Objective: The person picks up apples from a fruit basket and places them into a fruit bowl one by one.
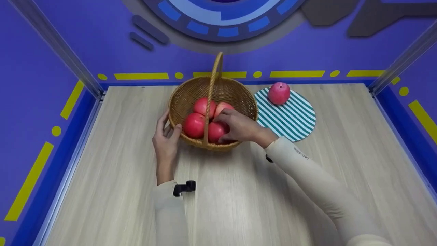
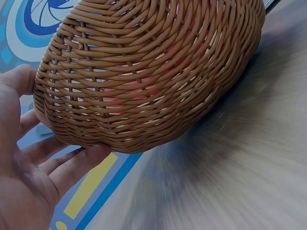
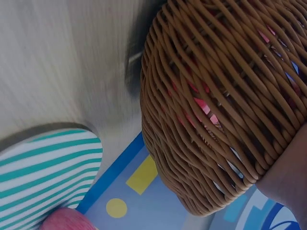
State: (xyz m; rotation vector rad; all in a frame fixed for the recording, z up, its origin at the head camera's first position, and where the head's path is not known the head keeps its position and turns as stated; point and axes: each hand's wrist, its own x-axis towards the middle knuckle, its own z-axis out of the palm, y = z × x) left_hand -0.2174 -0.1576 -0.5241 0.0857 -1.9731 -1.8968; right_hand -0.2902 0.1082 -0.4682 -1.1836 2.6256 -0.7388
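Observation:
A wicker basket [image 1: 177, 99] with a tall arched handle stands in the middle of the table, holding several red apples [image 1: 194, 125]. My left hand [image 1: 166, 141] holds its left side, thumb near the rim; in the left wrist view the fingers lie against the lower weave [image 2: 129, 86]. Reaching over the right rim, my right hand [image 1: 239, 126] has its thumb and fingers around the front-right apple [image 1: 216, 132]. A paler apple [image 1: 223, 107] lies just behind those fingers. From the right wrist view the basket wall [image 3: 216, 105] hides most of that hand.
Right of the basket, a round green-and-white striped mat [image 1: 290, 126] lies on the wooden table [image 1: 218, 205]. One pinkish-red apple [image 1: 279, 93] sits near its back edge. Blue-purple panels [image 1: 102, 41] with yellow marks stand behind and at both sides.

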